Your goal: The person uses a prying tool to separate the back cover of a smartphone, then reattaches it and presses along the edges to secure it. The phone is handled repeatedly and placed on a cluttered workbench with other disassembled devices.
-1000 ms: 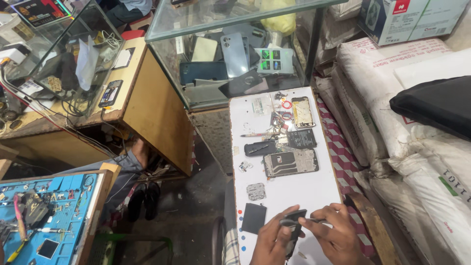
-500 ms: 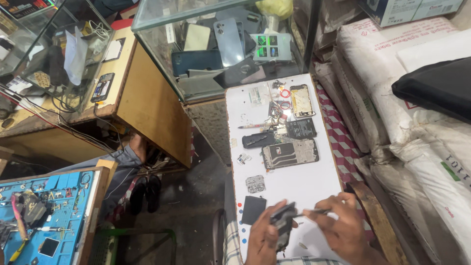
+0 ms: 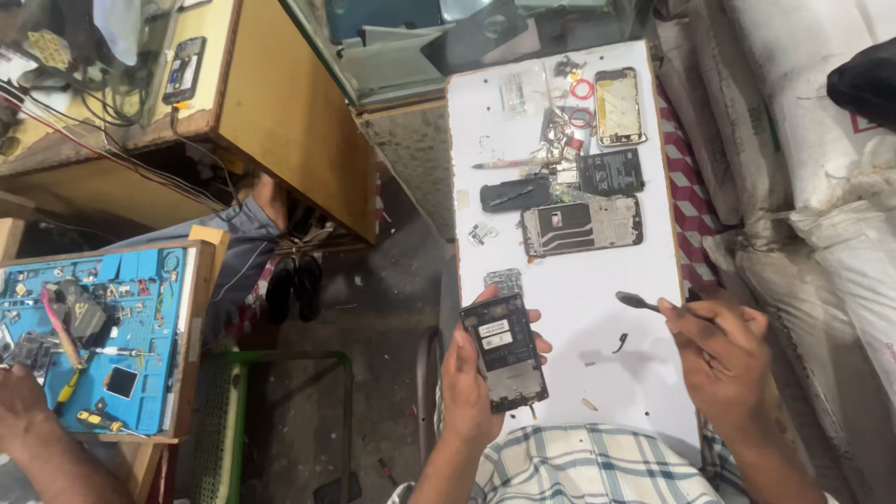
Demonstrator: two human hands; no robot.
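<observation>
My left hand [image 3: 473, 383] holds an opened black phone body [image 3: 504, 352] upright over the near end of the white board [image 3: 579, 280], its inside facing me. To the right, my right hand [image 3: 717, 359] pinches a thin black pry tool [image 3: 637, 301] whose tip points left, a little above the board. Farther up the board lie a phone frame [image 3: 582, 226], a black battery [image 3: 610, 172], a dark back cover [image 3: 515, 194], a phone with a yellowish screen [image 3: 620, 106], tweezers and several small parts.
White sacks [image 3: 821, 168] line the right side. A wooden counter [image 3: 280, 103] with a phone and cables stands at upper left. A co-worker's hand [image 3: 28, 411] rests by a blue repair mat [image 3: 89, 327] with tools at left. A green stool frame [image 3: 280, 411] stands below.
The camera moved closer to the board. My hands have drawn apart: the left now holds the phone body alone, while the right has pulled away to the right with the pry tool.
</observation>
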